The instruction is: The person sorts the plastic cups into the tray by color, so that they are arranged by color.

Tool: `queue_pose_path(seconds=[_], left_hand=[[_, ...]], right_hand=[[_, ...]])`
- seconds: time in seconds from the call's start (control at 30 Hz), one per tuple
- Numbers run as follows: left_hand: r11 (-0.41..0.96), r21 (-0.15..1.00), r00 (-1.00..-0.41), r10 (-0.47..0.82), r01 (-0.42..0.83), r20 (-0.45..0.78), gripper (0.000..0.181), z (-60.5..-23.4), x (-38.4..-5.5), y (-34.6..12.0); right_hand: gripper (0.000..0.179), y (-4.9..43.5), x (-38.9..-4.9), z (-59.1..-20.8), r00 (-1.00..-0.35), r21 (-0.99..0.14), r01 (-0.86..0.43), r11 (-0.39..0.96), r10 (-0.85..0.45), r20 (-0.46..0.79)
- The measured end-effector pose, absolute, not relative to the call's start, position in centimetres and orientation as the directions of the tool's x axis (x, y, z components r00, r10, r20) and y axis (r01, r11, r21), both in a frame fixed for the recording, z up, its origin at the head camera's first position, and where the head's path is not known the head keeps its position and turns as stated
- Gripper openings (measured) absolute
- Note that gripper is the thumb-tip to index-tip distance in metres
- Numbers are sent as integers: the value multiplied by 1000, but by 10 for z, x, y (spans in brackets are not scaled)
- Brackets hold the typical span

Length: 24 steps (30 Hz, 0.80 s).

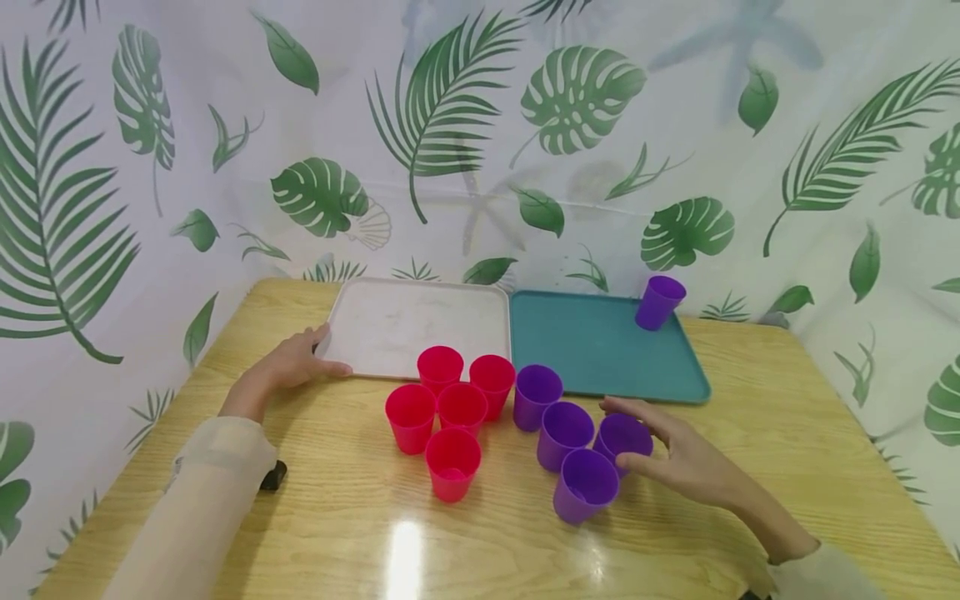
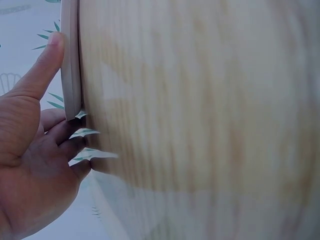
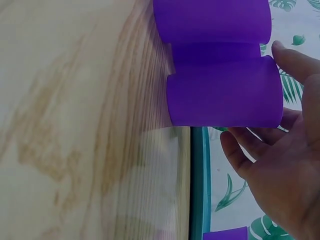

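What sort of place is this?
Looks like an indoor tabletop workspace, possibly staged: a wood-grain table, a leaf-print backdrop behind and beside it, and a white tray next to a teal tray.

In the head view, a right hand (image 1: pixel 681 458) is covering part of a purple cup (image 1: pixel 622 433) while the left sleeve (image 1: pixel 198 500) and right sleeve (image 1: pixel 825 573) are running off the bottom edge; a black object (image 1: pixel 275 476) is showing too little to identify. The right wrist view is cropping an upper purple cup (image 3: pixel 212 19); the left wrist view is blurring the tabletop (image 2: pixel 210 100).
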State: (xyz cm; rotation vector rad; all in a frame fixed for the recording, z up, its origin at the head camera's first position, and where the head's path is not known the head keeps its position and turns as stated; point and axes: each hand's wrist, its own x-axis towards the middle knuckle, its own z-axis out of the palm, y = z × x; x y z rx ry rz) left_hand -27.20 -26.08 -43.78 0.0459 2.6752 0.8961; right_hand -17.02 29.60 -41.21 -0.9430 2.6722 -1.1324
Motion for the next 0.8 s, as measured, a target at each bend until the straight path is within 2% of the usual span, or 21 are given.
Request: queue_pose_path(seconds=[0.57, 0.8], left_hand=[[797, 599, -953, 120, -75, -279, 112, -442, -270, -260], [798, 598, -953, 123, -70, -275, 113, -440, -271, -260]], right_hand=[[71, 300, -170, -415, -775, -639, -547, 540, -615, 144], [68, 302, -171, -407, -795, -667, -505, 548, -596, 112]])
